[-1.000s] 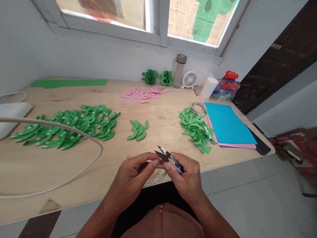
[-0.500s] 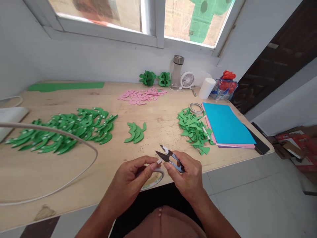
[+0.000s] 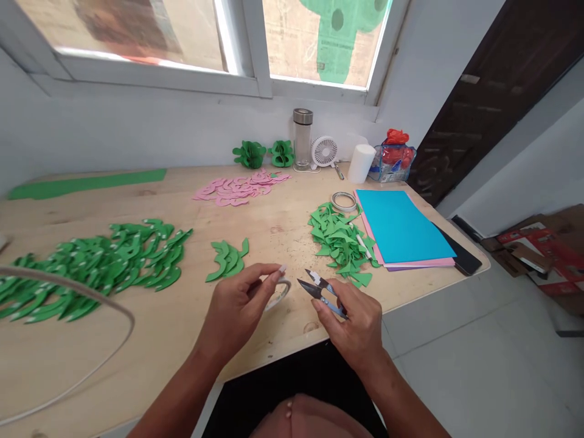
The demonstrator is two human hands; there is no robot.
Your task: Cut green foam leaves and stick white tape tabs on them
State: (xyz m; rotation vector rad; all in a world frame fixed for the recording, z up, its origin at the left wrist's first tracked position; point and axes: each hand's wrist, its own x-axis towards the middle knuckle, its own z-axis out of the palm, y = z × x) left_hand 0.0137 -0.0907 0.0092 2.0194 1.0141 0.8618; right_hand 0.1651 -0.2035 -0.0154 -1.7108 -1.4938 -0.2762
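Observation:
My left hand (image 3: 244, 304) pinches the loose end of a roll of tape (image 3: 285, 291), whose ring hangs partly hidden behind the fingers. In my right hand (image 3: 353, 316) is a pair of thread snips (image 3: 319, 290), blades parted and pointing left toward the tape. A gap separates the blades from the tape end. Just beyond my left hand lies a small group of curved green paper pieces (image 3: 230, 258). Farther left spreads a big heap of green cut pieces (image 3: 109, 258) with small white patches at their ends. Green scraps (image 3: 340, 237) are piled past the snips.
Pink cut pieces (image 3: 241, 187) lie toward the back. Against the wall stand green paper ornaments (image 3: 250, 154), a glass bottle (image 3: 302, 140) and a small fan (image 3: 325, 152). Another tape roll (image 3: 344, 201) sits beside blue sheets (image 3: 404, 225). A cable (image 3: 91, 292) loops across the left.
My left hand has lifted slightly and drawn away from the snips with the tape, widening the gap between them. The camera view has turned, shifting the table's contents left.

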